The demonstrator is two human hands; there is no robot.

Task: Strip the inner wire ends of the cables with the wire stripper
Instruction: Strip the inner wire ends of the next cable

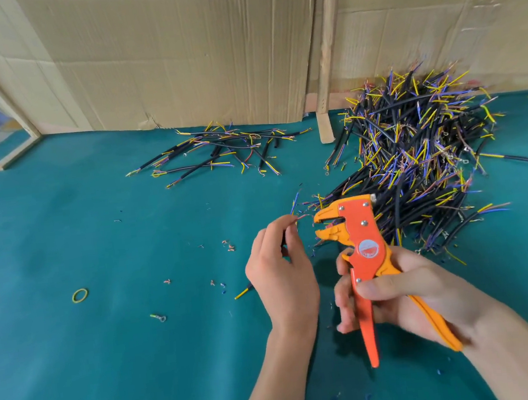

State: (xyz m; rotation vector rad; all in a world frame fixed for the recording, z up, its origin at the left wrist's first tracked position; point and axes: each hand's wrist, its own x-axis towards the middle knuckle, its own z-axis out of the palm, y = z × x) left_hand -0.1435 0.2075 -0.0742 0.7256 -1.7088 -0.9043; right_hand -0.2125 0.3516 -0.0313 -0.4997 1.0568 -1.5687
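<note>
The right hand [395, 293] grips the orange-and-yellow wire stripper [360, 248] by its two handles, thumb across the upper handle and fingers wrapped round the lower one, with the tool's head pointing up and to the left. Its jaws stand slightly apart, with nothing plainly between them. The left hand [282, 270] is curled round a short black cable [248, 289] — most of it is hidden behind the palm, and only a yellow-tipped end pokes out below the hand toward the left. Above the fingers, thin inner wires [295, 207] fan out, blue and reddish, their tips just beside the stripper's jaws but not touching them; whether those tips are already bare is too fine to make out.

Behind the tool lies a large heap of black cables [415, 156] with yellow, blue and purple ends, its right side running toward the frame edge. A smaller, flatter pile of cables [217, 152] sits well apart to the left, near the cardboard wall [173, 52]. On the green table mat [78, 369] are scattered insulation scraps [228, 246], a yellow rubber band [79, 295] and a small ring terminal [158, 317] — the scraps are too small to tell apart. Printed characters on the cardboard at top right are cut off by the frame.
</note>
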